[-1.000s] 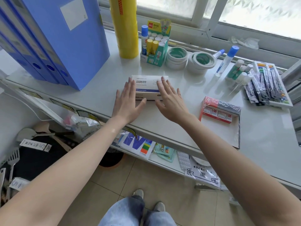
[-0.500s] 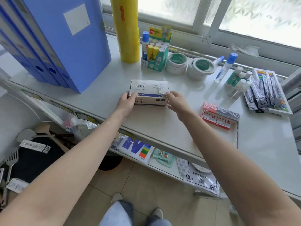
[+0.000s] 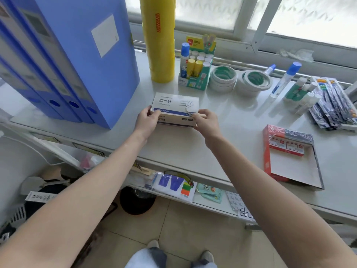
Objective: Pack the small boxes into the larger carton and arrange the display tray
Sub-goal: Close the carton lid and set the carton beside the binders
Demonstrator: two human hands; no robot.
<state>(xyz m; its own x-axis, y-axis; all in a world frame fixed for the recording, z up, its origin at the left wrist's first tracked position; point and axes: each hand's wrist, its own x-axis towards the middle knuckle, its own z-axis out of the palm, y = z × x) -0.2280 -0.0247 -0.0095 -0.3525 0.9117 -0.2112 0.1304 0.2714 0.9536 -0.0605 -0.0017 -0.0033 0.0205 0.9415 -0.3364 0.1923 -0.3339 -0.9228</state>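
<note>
A white paper-clip carton (image 3: 174,105) with a blue stripe lies on the white table (image 3: 222,138), in the middle. My left hand (image 3: 146,120) grips its left end and my right hand (image 3: 207,120) grips its right front corner. To the right lies a red display tray (image 3: 293,171) with a white floor; a shrink-wrapped row of small red-and-white boxes (image 3: 286,146) sits at its far end.
Blue file boxes (image 3: 63,60) stand at the left, a tall yellow roll (image 3: 158,39) behind the carton. Further back are a glue-stick display (image 3: 197,68), tape rolls (image 3: 239,80), glue bottles (image 3: 286,78) and packed pens (image 3: 334,107). A lower shelf (image 3: 193,192) holds packets.
My hands went from lying flat in front of the carton to gripping its two ends. The carton has come slightly toward me.
</note>
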